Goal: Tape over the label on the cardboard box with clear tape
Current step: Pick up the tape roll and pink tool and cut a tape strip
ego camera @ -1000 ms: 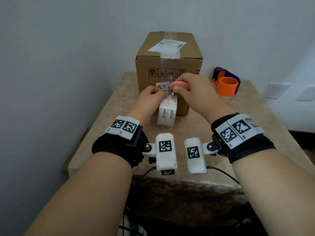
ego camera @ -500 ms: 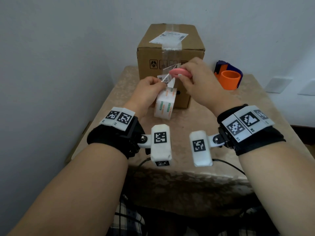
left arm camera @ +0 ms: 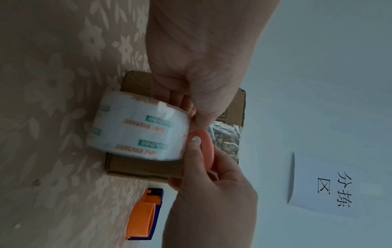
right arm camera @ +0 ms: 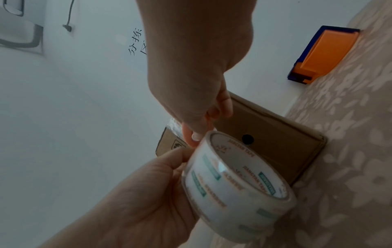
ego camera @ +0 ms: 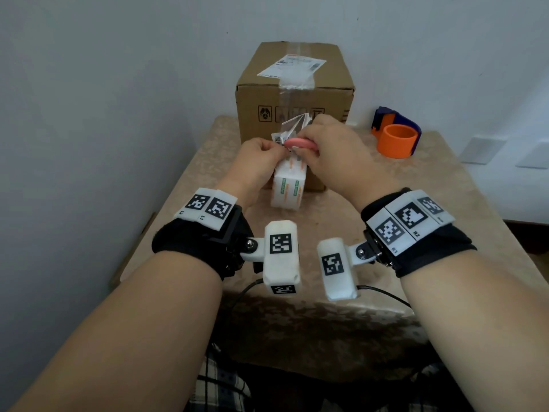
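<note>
1. Pink cutter (ego camera: 298, 143) sits pinched in our right hand (ego camera: 335, 157), thumb and fingers curled round it, held at the pulled-out tape strip (ego camera: 294, 126).
2. Our left hand (ego camera: 255, 166) pinches the tape at the top of the roll (ego camera: 287, 185), fingertips closed on it; the roll hangs just below both hands, above the tabletop (ego camera: 445, 197).
3. We see the box (ego camera: 294, 93) standing right behind the roll, against the wall.
4. Its label (ego camera: 292, 66) lies on the top face, with clear tape already running over part of it.
5. An orange and blue dispenser (ego camera: 396, 135) stands to the right of the box, apart from it.
</note>
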